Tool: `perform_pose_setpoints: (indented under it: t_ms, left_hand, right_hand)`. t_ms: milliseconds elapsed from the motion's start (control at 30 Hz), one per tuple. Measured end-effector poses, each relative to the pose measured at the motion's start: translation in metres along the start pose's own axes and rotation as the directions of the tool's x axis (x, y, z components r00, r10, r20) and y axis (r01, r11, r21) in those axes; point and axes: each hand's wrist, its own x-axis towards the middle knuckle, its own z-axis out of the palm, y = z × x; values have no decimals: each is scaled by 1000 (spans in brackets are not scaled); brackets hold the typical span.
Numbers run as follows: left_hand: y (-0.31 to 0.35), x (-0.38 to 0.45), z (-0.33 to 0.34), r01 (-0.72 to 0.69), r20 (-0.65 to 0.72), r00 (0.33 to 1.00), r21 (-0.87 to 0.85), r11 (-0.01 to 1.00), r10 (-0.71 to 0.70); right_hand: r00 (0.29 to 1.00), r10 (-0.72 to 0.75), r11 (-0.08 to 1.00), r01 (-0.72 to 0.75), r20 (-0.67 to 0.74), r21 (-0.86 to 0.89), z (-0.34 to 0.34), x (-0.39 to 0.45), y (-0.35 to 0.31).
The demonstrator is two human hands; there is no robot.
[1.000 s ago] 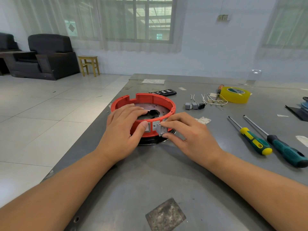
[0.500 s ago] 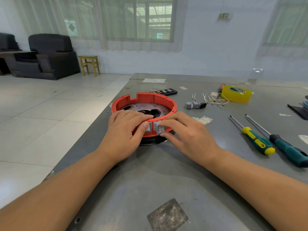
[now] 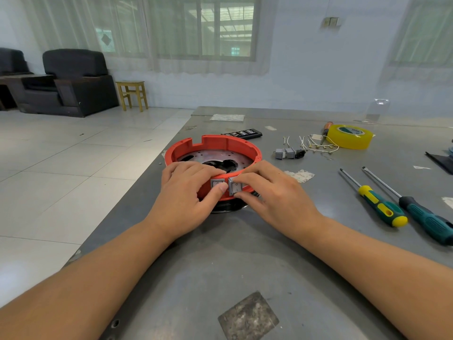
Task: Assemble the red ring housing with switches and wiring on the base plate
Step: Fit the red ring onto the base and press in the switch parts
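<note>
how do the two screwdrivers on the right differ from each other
The yellow-and-green screwdriver has a green handle with yellow patches and a yellow end cap; the dark teal screwdriver has a plain teal handle with a black collar. The yellow-and-green one lies nearer the red ring housing, the teal one farther right. Both lie flat on the table, roughly parallel, untouched, tips pointing away from the person.

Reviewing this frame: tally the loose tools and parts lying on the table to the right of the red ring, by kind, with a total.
Screwdrivers: 2, yellow-and-green handle and dark teal handle
Yellow tape roll: 1
Loose grey rocker switches: 2
Black socket: 1
Bundle of white wires: 1 (strands too fine to count)
Total: 7
</note>
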Motion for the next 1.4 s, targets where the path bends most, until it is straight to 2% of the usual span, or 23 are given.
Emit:
perform_pose_setpoints:
  t_ms: [267,367,467,867,967,1133,1300,1400]
  left_hand:
    - [8,2,5,36,-61,997,2,999,-35]
    - [9,4,6,53,-77,996,-13,998,-54]
    - [7,4,4,67,-38,997,-52,996,-69]
    - [1,-1,-6,99,80,993,-183,978,-85]
    - [2,0,-9,100,98,992,-174,980,-84]
    - [5,-1,-7,44,76,996,-94,995,-37]
    - [5,-1,-7,187,95,980,-134,973,-176]
    - [6,0,-7,198,107,977,-137,970,-185]
  right_hand:
    - [996,91,996,-90,22,-17,0,2,3]
    - [978,183,983,-182,98,-21,0,2,6]
    - [957,243,965,-255,159,60,-1,2,10]
    - [949,247,933,-287,194,218,0,4,12]
    - [942,278,930,-313,190,191,-1,5,12]
    - [911,320,898,-379,261,221,-3,7,13]
    - [901,346,866,-414,262,280,-3,8,9]
    - [898,354,860,-422,260,286,-3,8,8]
